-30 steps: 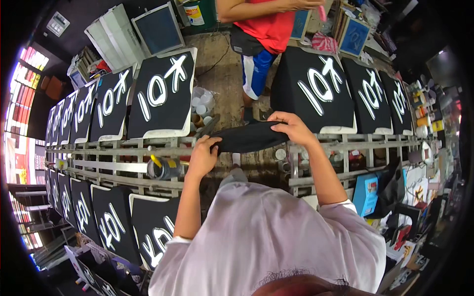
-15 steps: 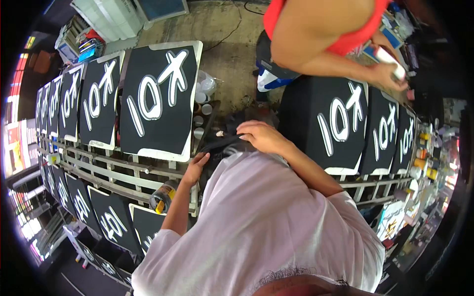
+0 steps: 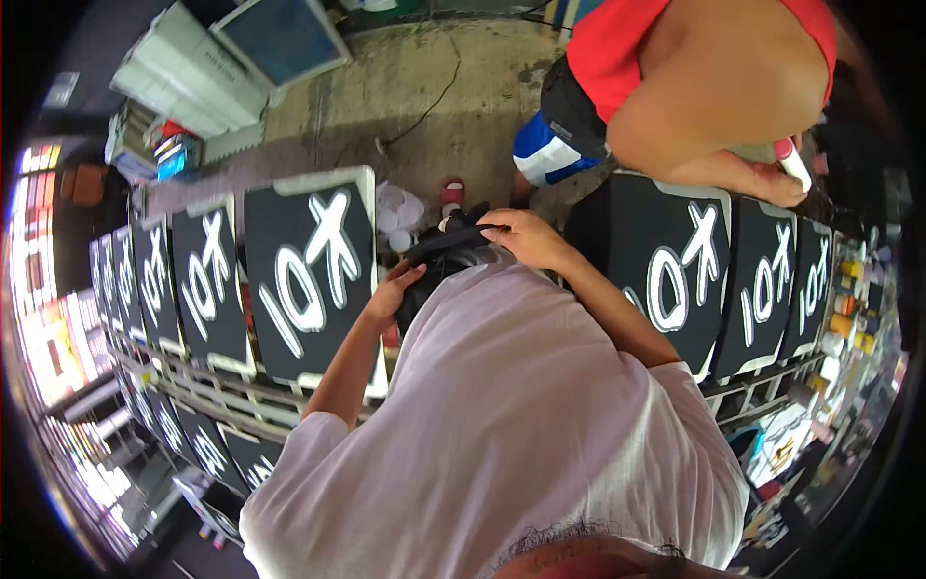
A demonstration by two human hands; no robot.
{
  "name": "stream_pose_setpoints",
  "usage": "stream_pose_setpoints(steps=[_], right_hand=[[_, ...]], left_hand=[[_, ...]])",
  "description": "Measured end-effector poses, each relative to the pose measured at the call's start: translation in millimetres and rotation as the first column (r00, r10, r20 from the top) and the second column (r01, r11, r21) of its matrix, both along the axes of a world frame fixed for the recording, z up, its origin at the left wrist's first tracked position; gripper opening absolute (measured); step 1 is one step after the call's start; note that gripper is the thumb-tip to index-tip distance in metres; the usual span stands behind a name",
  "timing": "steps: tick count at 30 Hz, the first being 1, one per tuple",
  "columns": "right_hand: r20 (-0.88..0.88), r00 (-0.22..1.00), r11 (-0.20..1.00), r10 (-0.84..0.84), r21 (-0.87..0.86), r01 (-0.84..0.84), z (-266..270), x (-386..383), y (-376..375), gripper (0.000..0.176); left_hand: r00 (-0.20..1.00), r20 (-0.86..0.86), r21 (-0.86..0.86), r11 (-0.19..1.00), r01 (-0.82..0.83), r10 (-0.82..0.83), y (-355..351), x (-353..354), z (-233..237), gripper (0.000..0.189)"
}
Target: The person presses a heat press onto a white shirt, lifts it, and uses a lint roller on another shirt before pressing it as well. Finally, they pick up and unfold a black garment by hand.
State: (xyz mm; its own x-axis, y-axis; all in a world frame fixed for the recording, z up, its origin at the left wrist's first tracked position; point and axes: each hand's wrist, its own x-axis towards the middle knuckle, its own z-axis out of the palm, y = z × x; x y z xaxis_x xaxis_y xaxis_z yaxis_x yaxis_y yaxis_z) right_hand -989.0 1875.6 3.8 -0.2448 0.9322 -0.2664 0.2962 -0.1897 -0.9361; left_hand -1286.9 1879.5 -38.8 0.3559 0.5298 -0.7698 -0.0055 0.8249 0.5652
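Note:
Both my hands grip a folded black garment in front of my chest, in the gap between two rows of printing boards. My left hand pinches its lower left edge. My right hand holds its upper right edge from above. Most of the garment is hidden behind my white shirt. To the left lies a black shirt with a white print on a board. Another printed black shirt lies on the board to the right.
A person in a red top bends over the right boards, holding a white and pink object. Rows of printed black shirts run left and right on metal racks. White cups sit on the floor. Paint bottles stand far right.
My view has tilted forward and down. Both hands have lifted the black garment up and away from the rack gap. The person in red has leaned further over the right boards.

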Motion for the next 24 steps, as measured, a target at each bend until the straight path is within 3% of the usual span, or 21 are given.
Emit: stream_pose_setpoints(steps=[2, 4, 6, 7, 9, 10, 12, 13, 14, 16, 17, 18, 19, 20, 21, 22, 23, 24], right_hand=[[-0.017, 0.998, 0.997, -0.059, -0.056, 0.058, -14, 16, 38, 0.023], [-0.035, 0.993, 0.988, -0.111, -0.112, 0.107, -26, 31, 82, 0.024], [-0.095, 0.976, 0.972, -0.195, -0.153, 0.179, -34, 42, 133, 0.027], [-0.094, 0.970, 0.966, -0.223, -0.156, 0.207, -38, 46, 156, 0.027], [-0.123, 0.887, 0.895, -0.445, -0.042, 0.444, -39, 59, 205, 0.033], [-0.120, 0.876, 0.884, -0.466, -0.032, 0.466, -37, 70, 230, 0.033], [-0.121, 0.760, 0.765, -0.639, 0.008, 0.644, -31, 92, 268, 0.032], [-0.086, 0.728, 0.711, -0.680, 0.162, 0.684, -32, 107, 283, 0.027], [-0.126, 0.702, 0.700, -0.701, 0.070, 0.711, -13, 124, 300, 0.022], [-0.089, 0.645, 0.625, -0.759, 0.174, 0.761, 9, 155, 326, 0.017], [-0.097, 0.626, 0.607, -0.773, 0.172, 0.776, 24, 166, 339, 0.017], [-0.238, 0.565, 0.541, -0.790, 0.165, 0.825, 40, 175, 350, 0.014], [-0.376, 0.494, 0.474, -0.784, 0.150, 0.867, 49, 187, 360, 0.012], [-0.386, 0.483, 0.460, -0.786, 0.157, 0.874, 49, 204, 371, 0.012], [-0.353, 0.605, 0.499, -0.714, 0.350, 0.793, 47, 222, 379, 0.012], [-0.292, 0.710, 0.518, -0.641, 0.518, 0.681, 47, 239, 383, 0.013], [-0.083, 0.754, 0.632, -0.652, 0.489, 0.601, 51, 259, 386, 0.015], [-0.098, 0.735, 0.609, -0.671, 0.493, 0.621, 51, 274, 392, 0.015]], left_hand=[[0.984, -0.049, 0.023, 0.985, 0.170, -0.169, 56, 21, 13, 0.049], [0.969, -0.056, -0.006, 0.971, 0.240, -0.239, 117, 30, 0, 0.048], [0.914, -0.177, 0.106, 0.917, 0.386, -0.364, 180, 43, 7, 0.048], [0.864, -0.225, 0.070, 0.877, 0.475, -0.449, 216, 47, 9, 0.050], [0.733, -0.429, 0.334, 0.661, 0.672, -0.528, 289, 49, -12, 0.045], [0.695, -0.487, 0.425, 0.552, 0.717, -0.528, 327, 62, -14, 0.042], [0.676, -0.642, 0.594, 0.324, 0.736, -0.362, 398, 113, 13, 0.034], [0.628, -0.730, 0.580, 0.242, 0.778, -0.270, 435, 143, 21, 0.031], [0.568, -0.804, 0.545, 0.164, 0.822, -0.175, 467, 173, 27, 0.029], [0.704, -0.709, 0.689, 0.168, 0.705, -0.044, 519, 238, 51, 0.027], [0.756, -0.654, 0.755, 0.040, 0.654, -0.010, 544, 269, 60, 0.023], [0.809, -0.588, 0.805, -0.093, 0.586, 0.015, 567, 298, 65, 0.020], [0.808, -0.589, 0.803, -0.113, 0.586, 0.006, 591, 324, 65, 0.020], [0.846, -0.532, 0.805, -0.293, 0.515, 0.026, 614, 351, 66, 0.026], [0.881, -0.471, 0.774, -0.463, 0.431, 0.033, 633, 375, 66, 0.034], [0.876, -0.481, 0.767, -0.472, 0.434, 0.025, 647, 396, 67, 0.034], [0.841, -0.540, 0.699, -0.531, 0.478, 0.047, 659, 418, 75, 0.041], [0.807, -0.586, 0.621, -0.601, 0.504, 0.071, 673, 445, 84, 0.049]])
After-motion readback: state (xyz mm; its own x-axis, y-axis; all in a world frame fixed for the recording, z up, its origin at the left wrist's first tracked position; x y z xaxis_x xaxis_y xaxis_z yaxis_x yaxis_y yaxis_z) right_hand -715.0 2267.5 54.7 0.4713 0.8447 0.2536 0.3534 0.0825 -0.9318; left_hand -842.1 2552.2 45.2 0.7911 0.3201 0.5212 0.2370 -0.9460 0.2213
